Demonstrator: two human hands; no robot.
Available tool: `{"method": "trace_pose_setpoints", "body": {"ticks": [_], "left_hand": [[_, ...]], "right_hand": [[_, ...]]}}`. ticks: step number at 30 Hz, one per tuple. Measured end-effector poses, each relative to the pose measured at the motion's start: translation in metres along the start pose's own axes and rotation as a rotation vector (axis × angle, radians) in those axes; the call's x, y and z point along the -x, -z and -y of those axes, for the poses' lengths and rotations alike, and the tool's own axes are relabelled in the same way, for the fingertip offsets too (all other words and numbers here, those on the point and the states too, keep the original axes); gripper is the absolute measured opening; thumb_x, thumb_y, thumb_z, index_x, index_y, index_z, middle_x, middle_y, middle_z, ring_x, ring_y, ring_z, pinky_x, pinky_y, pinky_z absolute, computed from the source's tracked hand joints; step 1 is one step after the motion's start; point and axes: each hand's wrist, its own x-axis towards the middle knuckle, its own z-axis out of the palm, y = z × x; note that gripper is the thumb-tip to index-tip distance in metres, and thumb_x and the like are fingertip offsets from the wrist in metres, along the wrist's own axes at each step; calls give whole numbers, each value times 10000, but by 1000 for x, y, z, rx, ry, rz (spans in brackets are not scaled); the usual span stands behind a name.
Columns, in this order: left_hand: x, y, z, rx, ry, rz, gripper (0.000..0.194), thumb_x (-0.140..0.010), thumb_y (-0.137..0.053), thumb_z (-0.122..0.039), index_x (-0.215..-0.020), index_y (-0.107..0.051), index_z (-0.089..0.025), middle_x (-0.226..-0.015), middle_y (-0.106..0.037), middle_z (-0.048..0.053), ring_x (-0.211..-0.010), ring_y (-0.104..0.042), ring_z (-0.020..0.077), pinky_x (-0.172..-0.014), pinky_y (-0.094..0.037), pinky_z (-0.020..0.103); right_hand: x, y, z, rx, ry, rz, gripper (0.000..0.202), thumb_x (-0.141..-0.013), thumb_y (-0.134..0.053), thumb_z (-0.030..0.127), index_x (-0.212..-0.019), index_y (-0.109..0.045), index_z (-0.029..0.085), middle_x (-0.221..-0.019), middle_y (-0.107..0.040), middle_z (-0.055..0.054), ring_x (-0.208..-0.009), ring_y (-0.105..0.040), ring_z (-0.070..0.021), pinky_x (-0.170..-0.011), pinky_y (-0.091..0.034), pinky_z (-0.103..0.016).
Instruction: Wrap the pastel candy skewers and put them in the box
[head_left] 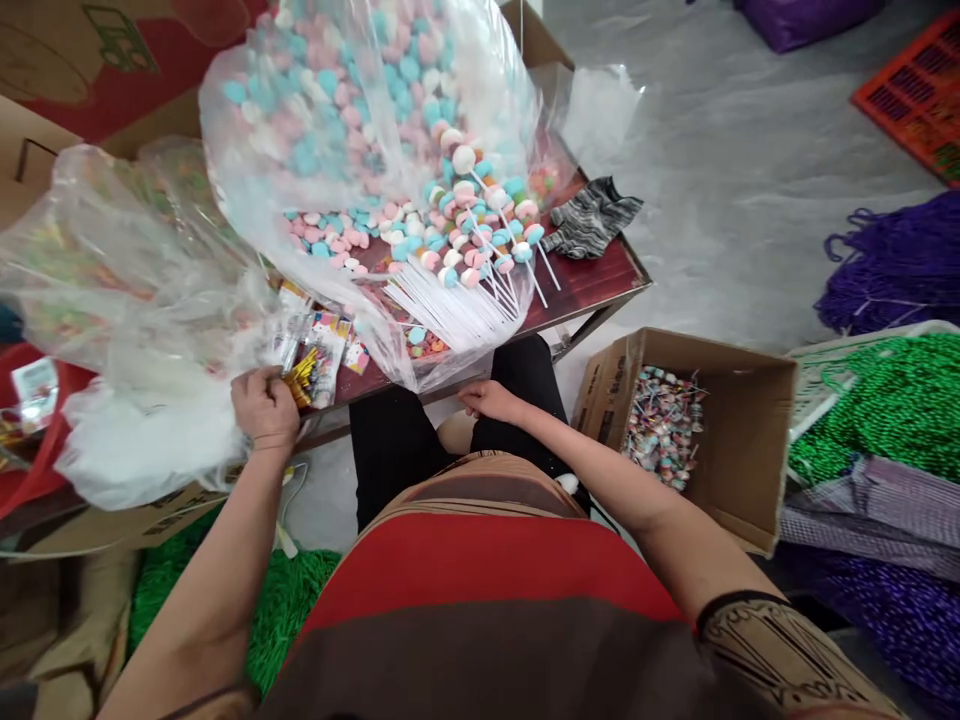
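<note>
The left hand (264, 408) is set with curled fingers against gold twist ties (302, 378), which are laid by printed packets (328, 368) at the near edge of the tabletop (613, 280); whether a tie is pinched cannot be told. The right hand (493, 400) is held over the lap, fingers bent; whether anything is gripped cannot be told. Beyond, white sticks (450, 308) are fanned out beside candy skewers (480, 225), and pastel candies (337, 235) are heaped in a clear bag (225, 165). At right, wrapped sweets (664, 425) are piled in a cardboard box (746, 430).
</note>
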Motion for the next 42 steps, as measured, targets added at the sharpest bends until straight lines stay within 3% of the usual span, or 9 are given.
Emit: {"method": "trace_pose_setpoints", "body": {"ticks": [7,13,18,26,33,38,42], "left_hand": [[1,-5,4,23,-10,-10,259,-876,-424,-241,-991,-656,-235,-1057,-617,107,-1172,-559,311,-1099,-451,499],[2,-14,9,79,-25,-21,289,-865,-471,-217,-1042,-699,-200,-1117,-631,143,-1158,-589,334,-1062,-458,506],[4,-20,11,159,-48,-29,278,-857,-500,-204,-1036,-712,-191,-1112,-640,167,-1155,-603,355,-1069,-437,534],[5,-21,10,206,-79,-31,281,-882,-492,-212,-1053,-711,-173,-1139,-637,178,-1200,-579,370,-1103,-408,560],[4,-25,12,275,-82,-14,283,-878,-499,-212,-1056,-714,-170,-1143,-636,184,-1213,-562,378,-1114,-383,573],[5,-21,8,251,-50,13,321,-883,-486,-222,-1093,-721,-159,-1178,-632,186,-1201,-568,376,-1101,-383,551],[5,-18,7,224,-45,39,341,-890,-479,-221,-1122,-722,-161,-1206,-631,183,-1210,-565,368,-1101,-380,532]], "right_hand": [[2,0,-2,53,12,59,234,-956,-590,239,-1055,-779,143,-689,-766,-15,-627,-685,-123,-734,-575,-240],[19,2,-1,258,-68,130,189,-918,-663,286,-948,-810,171,-660,-765,-9,-670,-700,-152,-774,-557,-260],[33,4,-1,454,-126,44,155,-882,-690,242,-943,-820,185,-678,-772,-18,-684,-687,-166,-754,-529,-251],[67,-5,6,577,-80,-56,201,-894,-636,200,-994,-809,179,-698,-778,-18,-696,-704,-167,-742,-538,-238],[76,2,3,627,-88,-241,352,-1026,-447,261,-1158,-746,131,-894,-815,-90,-781,-751,-174,-764,-568,-244],[75,2,-1,734,-92,-266,222,-939,-587,202,-1000,-799,182,-882,-820,-65,-909,-753,-200,-882,-550,-259],[79,4,-5,739,-89,-276,242,-941,-576,197,-1028,-801,181,-920,-825,-59,-910,-755,-192,-887,-552,-255]]}}
